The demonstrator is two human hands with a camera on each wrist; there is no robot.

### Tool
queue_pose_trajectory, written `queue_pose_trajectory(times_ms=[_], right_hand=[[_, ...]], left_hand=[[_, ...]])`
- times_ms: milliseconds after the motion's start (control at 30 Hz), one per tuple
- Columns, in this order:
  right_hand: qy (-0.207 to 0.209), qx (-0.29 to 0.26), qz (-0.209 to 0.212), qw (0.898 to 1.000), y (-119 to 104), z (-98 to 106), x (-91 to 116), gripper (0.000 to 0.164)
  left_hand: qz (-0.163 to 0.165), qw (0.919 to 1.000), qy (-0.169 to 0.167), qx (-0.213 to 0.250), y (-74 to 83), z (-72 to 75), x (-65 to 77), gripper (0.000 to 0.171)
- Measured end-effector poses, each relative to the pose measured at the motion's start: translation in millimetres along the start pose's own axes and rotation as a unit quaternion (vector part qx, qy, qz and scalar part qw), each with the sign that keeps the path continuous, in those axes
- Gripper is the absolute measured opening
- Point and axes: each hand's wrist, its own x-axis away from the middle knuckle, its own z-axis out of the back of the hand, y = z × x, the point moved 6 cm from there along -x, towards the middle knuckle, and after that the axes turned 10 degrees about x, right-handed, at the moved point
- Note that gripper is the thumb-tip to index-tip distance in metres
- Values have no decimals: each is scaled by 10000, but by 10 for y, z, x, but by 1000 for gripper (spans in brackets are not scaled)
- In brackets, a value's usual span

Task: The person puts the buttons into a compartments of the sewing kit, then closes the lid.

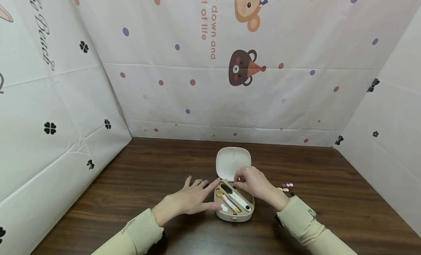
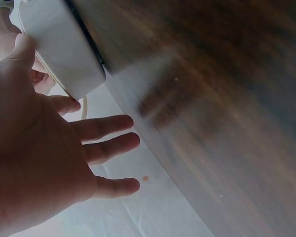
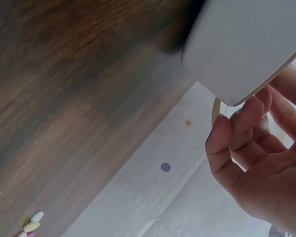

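Note:
A small white case point(image 1: 234, 217) with a beige tray inside stands on the table, its white lid point(image 1: 233, 160) raised at the back. My left hand point(image 1: 189, 199) has its fingers spread, with index finger and thumb at the case's left rim. My right hand point(image 1: 252, 182) reaches over the back right of the tray, fingers bent and tips down by a small bluish piece point(image 1: 231, 185); I cannot tell whether they pinch it. In the tray lie a white tool with a black end point(image 1: 240, 200), a slim patterned stick point(image 1: 229, 202), a round gold piece point(image 1: 219, 193) and white pieces point(image 1: 224, 208).
Right of the case, partly behind my right wrist, several small white, yellow and purple button-like pieces point(image 1: 285, 189) lie on the dark wooden table point(image 1: 164, 163). White printed sheets point(image 1: 197, 101) enclose the table at the back and both sides.

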Motion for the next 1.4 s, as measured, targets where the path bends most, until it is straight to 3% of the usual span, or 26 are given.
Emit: queue_pose_trajectory(times_ms=[700,1100,1400], right_hand=[[-28,-250,-138,9996,101,92,107,15],[157,-461,-54,9988,369,290,307,11],[190,-30,-472,9987,682,390,438,12]], left_hand=[[-2,10000,-10,-31,9,-10,-5,85],[-7,10000,5,-53,14,8,9,86],[6,10000,2,-55,23,7,12,85]])
